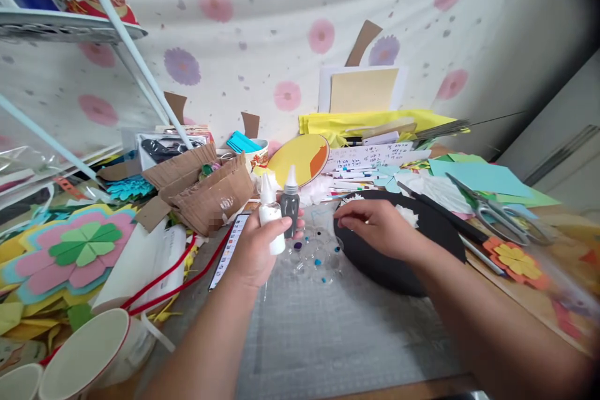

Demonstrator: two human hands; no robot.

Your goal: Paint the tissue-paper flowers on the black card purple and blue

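Holding two small nozzle-topped bottles upright in the left hand [255,250]: a white bottle [270,219] wrapped by the fingers, and a dark grey bottle [290,205] pressed just beside it on the side away from the wrist, with fingertips curled round both. Clamped tight on the pair, nozzles pointing up, no sign of pouring.

Pinching with the right hand [375,228]: thumb and forefinger drawn together at the tips, too small to tell whether around anything. Resting over the rim of a black round sheet [403,272], with a scrap of white fluffy material [409,215] just behind the knuckles.

Between the two hands, and just below the bottles: a clear tray of little wells [313,257] lying on the grey mat [337,331] of the desk, dotted with blue, purple and teal specks.

Judging from this, midway through a step of picking out or placing something tiny beside the wells, with the bottles held ready but not yet tipped. Calls next for a steady, fine pinch from the right hand, and for holding the bottles upright and clear of the tray until wanted.

Farther out beyond the right hand: scissors [497,212] and an orange paper flower [515,260]. Out past the left hand: a torn cardboard box [210,190], a pink and green paper flower [84,244], and a white cup [89,356] nearer the body.
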